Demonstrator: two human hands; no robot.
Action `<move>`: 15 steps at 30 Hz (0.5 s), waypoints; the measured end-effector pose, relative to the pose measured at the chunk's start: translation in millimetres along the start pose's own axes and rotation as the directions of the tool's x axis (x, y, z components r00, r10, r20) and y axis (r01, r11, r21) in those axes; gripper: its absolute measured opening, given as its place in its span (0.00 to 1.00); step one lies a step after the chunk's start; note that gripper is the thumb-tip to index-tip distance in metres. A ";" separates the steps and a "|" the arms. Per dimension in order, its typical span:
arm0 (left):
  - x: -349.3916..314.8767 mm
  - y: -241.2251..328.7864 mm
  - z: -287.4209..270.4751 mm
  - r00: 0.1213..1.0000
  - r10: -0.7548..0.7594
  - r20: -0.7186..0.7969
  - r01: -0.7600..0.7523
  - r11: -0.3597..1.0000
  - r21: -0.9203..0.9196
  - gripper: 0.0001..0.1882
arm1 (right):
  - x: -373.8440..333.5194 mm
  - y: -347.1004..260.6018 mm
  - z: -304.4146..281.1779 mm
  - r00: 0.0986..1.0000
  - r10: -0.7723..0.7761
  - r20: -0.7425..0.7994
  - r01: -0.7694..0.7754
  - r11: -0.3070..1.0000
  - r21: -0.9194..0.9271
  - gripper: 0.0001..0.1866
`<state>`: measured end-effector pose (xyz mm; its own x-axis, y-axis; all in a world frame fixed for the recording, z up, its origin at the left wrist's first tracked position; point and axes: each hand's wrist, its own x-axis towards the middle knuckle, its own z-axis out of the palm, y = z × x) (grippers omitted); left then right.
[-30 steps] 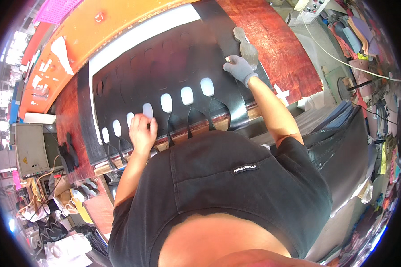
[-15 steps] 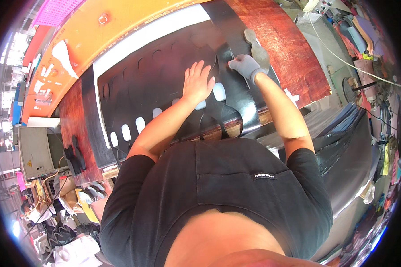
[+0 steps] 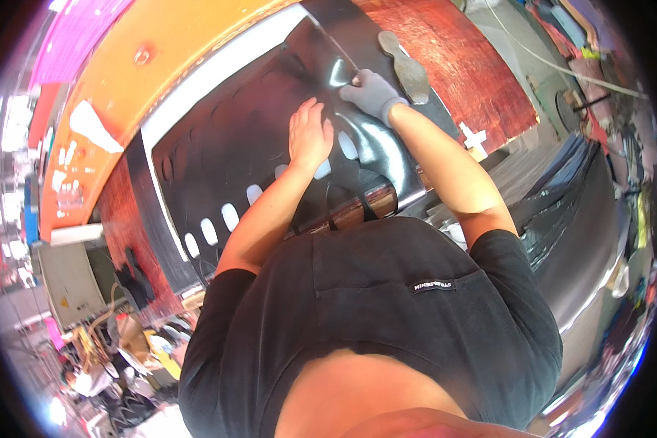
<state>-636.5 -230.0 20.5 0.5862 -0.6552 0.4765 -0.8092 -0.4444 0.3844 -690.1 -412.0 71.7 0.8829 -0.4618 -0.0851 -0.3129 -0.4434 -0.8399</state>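
A glossy black sheet (image 3: 226,120) with rounded cut outlines and a row of pale oval openings along its near side lies on the table. My bare left hand (image 3: 310,137) rests flat on the sheet, its fingers stretched toward the far side. My right hand (image 3: 374,95), in a grey glove, is closed on the sheet's right edge, which is raised and bent into shiny folds. Just right of the glove lies a grey-brown sole-shaped piece (image 3: 412,77). White backing (image 3: 219,69) shows along the sheet's far and left sides.
Beyond the sheet stands an orange machine panel (image 3: 124,80). The worn red tabletop (image 3: 482,80) extends to the right, with a white cross-shaped scrap (image 3: 473,136) near its edge. Black sheets (image 3: 547,212) hang at my right. Black cut pieces (image 3: 133,277) lie at the left.
My right hand has moved left and away from me with the sheet's edge, bending the sheet up. My left hand stays on the sheet, its fingers drawn closer together.
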 end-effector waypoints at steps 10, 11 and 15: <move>3.4 -0.2 -0.2 0.987 -0.090 0.134 0.081 0.994 0.068 0.25 | -19.4 -9.9 24.8 0.948 -0.244 -0.203 0.197 0.954 -0.227 0.26; 3.8 0.2 -0.5 0.988 -0.075 0.132 0.065 0.995 0.076 0.25 | -13.7 -4.0 18.8 0.966 -0.171 -0.194 0.139 0.976 -0.168 0.26; 4.3 2.4 -0.7 0.997 -0.014 0.074 0.008 0.997 0.071 0.22 | 2.2 12.7 -1.0 0.989 0.100 -0.110 -0.095 0.994 0.052 0.28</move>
<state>-635.9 -233.5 24.0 0.5926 -0.6927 0.4111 -0.8051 -0.4919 0.3315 -692.5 -419.4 61.5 0.8032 -0.5856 -0.1095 -0.3769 -0.3570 -0.8547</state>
